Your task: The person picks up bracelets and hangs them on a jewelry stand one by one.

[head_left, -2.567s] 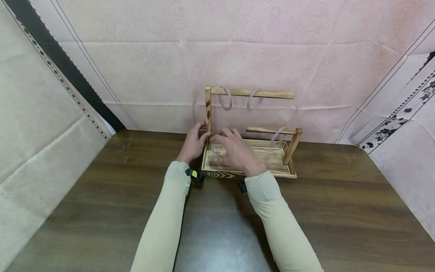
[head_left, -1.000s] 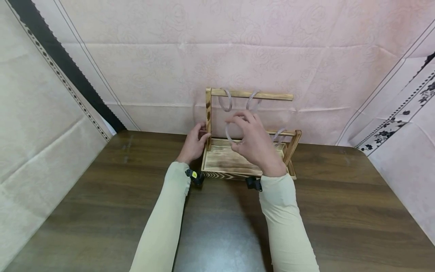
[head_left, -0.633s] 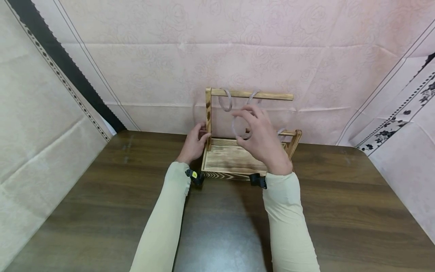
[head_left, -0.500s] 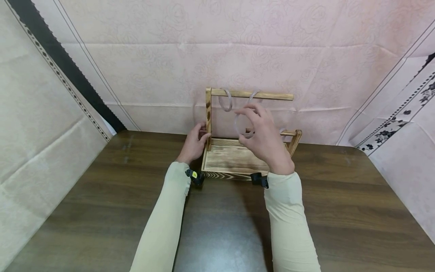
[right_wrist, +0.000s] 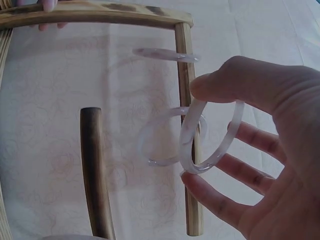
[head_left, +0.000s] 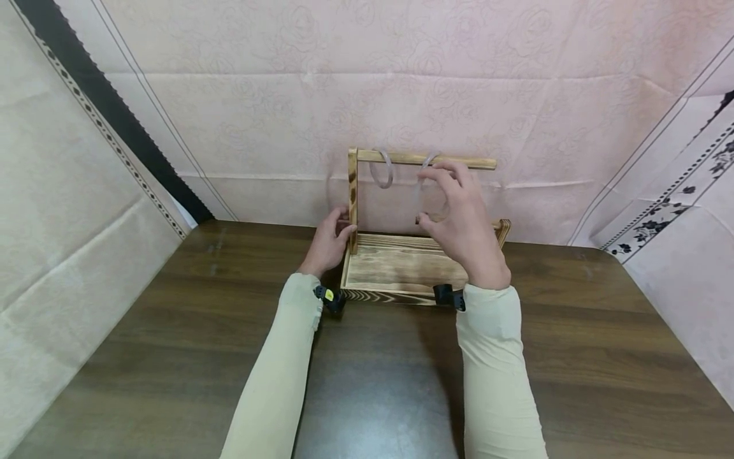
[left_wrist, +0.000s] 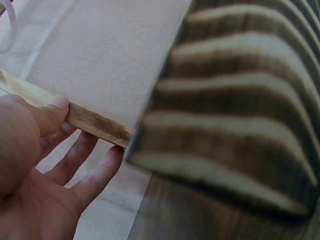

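Note:
A wooden jewelry stand has a tray base (head_left: pixel 401 261), a tall left post (head_left: pixel 352 191) and an upper bar (head_left: pixel 464 162). My left hand (head_left: pixel 325 243) holds the post low down, thumb on one face and fingers behind, as the left wrist view shows. My right hand (head_left: pixel 464 217) pinches a pale translucent bangle (right_wrist: pixel 186 145) between thumb and fingers. It is up near the upper bar, in front of it. Two similar bangles hang on that bar: one nearer the post (head_left: pixel 390 175), another (right_wrist: pixel 145 137) close beside the held one.
The shorter lower bar (right_wrist: pixel 95 170) sticks out below the upper one; my right hand covers much of it in the head view. A pale patterned cloth (head_left: pixel 258 115) hangs right behind the stand. The brown wooden table (head_left: pixel 201 357) lies beneath.
My right hand has lifted the bangle from the tray's left end, moving up and to the right towards the upper bar. My left hand stays at the post.

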